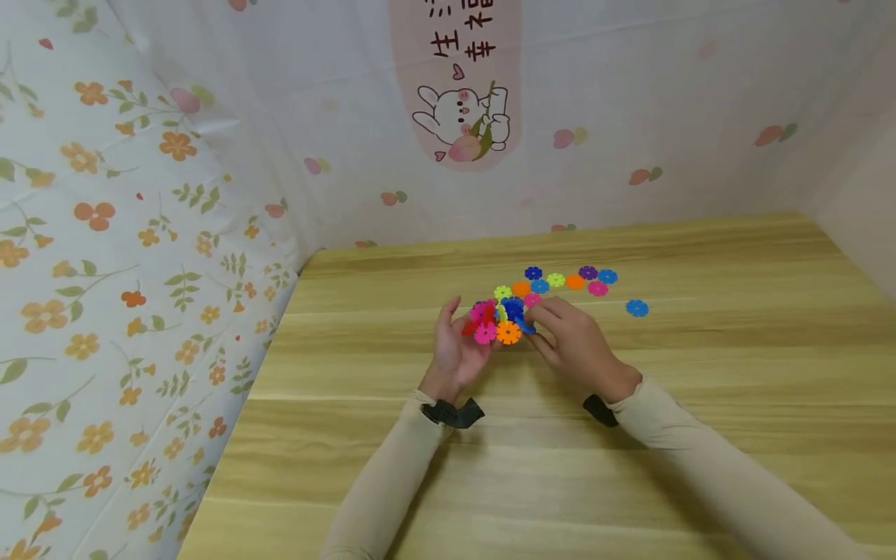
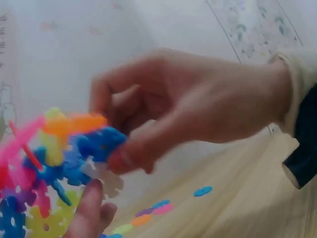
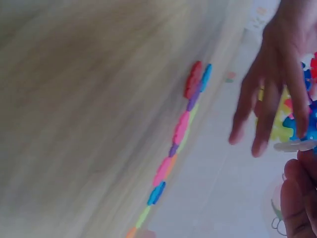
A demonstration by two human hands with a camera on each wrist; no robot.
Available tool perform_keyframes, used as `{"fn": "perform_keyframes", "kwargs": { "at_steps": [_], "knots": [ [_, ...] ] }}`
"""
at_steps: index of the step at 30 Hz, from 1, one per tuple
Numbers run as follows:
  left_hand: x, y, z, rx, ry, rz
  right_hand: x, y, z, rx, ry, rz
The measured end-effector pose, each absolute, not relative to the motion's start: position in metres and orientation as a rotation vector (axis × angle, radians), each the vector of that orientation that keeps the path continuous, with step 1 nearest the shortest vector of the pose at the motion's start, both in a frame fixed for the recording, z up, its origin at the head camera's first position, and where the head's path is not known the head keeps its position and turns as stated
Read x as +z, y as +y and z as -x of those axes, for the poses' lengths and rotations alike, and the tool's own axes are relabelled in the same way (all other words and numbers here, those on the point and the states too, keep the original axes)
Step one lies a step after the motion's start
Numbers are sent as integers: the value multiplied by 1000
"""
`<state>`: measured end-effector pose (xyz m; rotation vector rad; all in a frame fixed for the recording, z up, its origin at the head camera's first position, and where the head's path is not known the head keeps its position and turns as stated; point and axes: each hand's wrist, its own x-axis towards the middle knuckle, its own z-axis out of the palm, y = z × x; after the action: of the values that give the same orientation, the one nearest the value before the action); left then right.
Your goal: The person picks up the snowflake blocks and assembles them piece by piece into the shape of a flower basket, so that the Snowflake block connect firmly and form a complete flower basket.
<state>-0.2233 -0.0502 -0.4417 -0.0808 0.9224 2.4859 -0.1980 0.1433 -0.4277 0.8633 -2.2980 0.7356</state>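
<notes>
In the head view, a cluster of interlocking plastic flower discs (image 1: pixel 508 332) in pink, orange, blue, red and yellow is held by my left hand (image 1: pixel 458 350), palm upward. My right hand (image 1: pixel 577 342) pinches a blue disc (image 1: pixel 526 325) at the cluster's right side. Seen from the left wrist, the right thumb presses near this blue disc (image 2: pixel 101 143), and a whitish disc (image 2: pixel 106 178) lies just beneath it by a left fingertip. The right wrist view shows the left hand's long fingers (image 3: pixel 267 111) reaching down around the cluster. Whether the blue disc is slotted in cannot be seen.
Beyond the hands, loose discs (image 1: pixel 556 280) of several colours lie in a band on the wooden table (image 1: pixel 336 451). A single blue disc (image 1: pixel 637 308) lies apart at the right. Patterned cloth (image 1: pixel 336 117) hangs along the table's back and left side.
</notes>
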Motion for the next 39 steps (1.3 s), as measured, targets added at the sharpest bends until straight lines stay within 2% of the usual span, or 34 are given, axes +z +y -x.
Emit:
{"fn": "perform_keyframes", "kwargs": {
  "at_steps": [12, 14, 19, 21, 24, 33, 39],
  "knots": [
    [-449, -49, 218, 2426, 1198, -97, -443, 182, 199, 697, -2357, -1063],
    [-448, -49, 217, 2444, 1183, -95, -439, 199, 206, 697, -2531, -967],
    [-446, -49, 218, 2478, 1098, -93, -429, 250, 232, 420, -2962, -504],
    [-446, -50, 217, 2486, 1066, -79, -432, 268, 241, 295, -3042, -441],
    [-446, -51, 216, 2491, 1048, -59, -438, 283, 249, 251, -3079, -479],
    [-450, -44, 215, 2501, 1067, -25, -442, 293, 251, 774, -3077, -483],
    [-454, -40, 214, 2521, 1165, 34, -427, 247, 228, 1491, -2961, -522]
  ]
}}
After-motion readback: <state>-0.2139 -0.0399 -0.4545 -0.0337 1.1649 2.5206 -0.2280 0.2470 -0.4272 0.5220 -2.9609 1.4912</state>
